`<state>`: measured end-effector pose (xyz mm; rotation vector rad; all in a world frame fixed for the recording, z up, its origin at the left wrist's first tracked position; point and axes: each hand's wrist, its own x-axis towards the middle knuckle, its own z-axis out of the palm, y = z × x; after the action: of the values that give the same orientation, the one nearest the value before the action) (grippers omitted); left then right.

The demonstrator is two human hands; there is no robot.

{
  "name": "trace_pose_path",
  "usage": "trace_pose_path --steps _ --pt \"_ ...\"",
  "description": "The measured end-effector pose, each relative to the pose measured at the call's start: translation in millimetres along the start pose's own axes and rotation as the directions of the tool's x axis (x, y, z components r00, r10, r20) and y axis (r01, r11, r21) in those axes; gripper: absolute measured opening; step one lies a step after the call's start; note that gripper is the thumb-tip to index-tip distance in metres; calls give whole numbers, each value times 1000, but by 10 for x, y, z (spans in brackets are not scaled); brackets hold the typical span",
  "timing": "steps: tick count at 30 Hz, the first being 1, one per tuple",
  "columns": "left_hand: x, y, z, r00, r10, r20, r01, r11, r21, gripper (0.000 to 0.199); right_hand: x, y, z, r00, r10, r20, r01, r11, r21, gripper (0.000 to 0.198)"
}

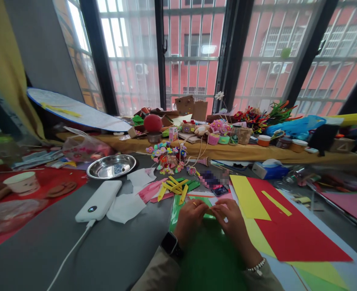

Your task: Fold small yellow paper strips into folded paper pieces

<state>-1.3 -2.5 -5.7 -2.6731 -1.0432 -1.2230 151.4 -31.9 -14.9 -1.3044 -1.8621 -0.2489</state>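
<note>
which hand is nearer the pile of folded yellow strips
Left. The left hand is just to the near right of the folded yellow strips; the right hand is farther right.

We see left hand and right hand, fingertips nearly meeting, above green mat. We note folded yellow strips beyond.

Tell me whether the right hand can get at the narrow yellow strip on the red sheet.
Probably yes: the wide yellow sheet between the right hand and the narrow yellow strip lies flat, and nothing covers the strip. That hand is busy beside the left hand, though.
</note>
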Motion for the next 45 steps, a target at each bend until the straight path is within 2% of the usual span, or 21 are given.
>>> trace_pose_path --steps 5,10,13,16,19,22,31,35,42,45 --pt "6 21 4 980 -192 -48 195 977 82 15 -5 6 42 998 56 40 -57 998 13 14" --pt "-2 -11 -6 955 -279 -100 288 953 95 14 -12 60 41 997 77 7 -77 997 -17 14" --pt "-12 -38 -31 921 -340 -188 358 931 73 15 -14 104 23 991 131 -32 -132 990 -46 15" --pt "-8 -39 -44 943 -257 -213 270 962 36 16 -14 118 19 993 109 -39 -110 993 -51 15" --pt "9 -23 -33 985 -105 -134 107 994 5 20 -12 83 34 1000 8 -15 -8 1000 -29 15" --pt "27 -4 -17 998 -29 -63 29 1000 -4 14 -10 35 43 999 -46 7 46 999 -5 15" --pt "32 37 -45 991 -88 -97 94 993 68 11 27 21 -12 1000 26 12 -26 999 -27 14" --pt "37 43 -79 981 -150 -120 161 983 87 11 38 32 -57 994 105 -31 -106 994 -39 14" --pt "33 14 -85 978 -145 -151 165 978 128 11 19 54 -94 974 196 -112 -201 979 -30 14" --pt "25 9 -70 987 -79 -142 101 983 152 12 33 28 -99 963 205 -175 -211 977 -17 16"
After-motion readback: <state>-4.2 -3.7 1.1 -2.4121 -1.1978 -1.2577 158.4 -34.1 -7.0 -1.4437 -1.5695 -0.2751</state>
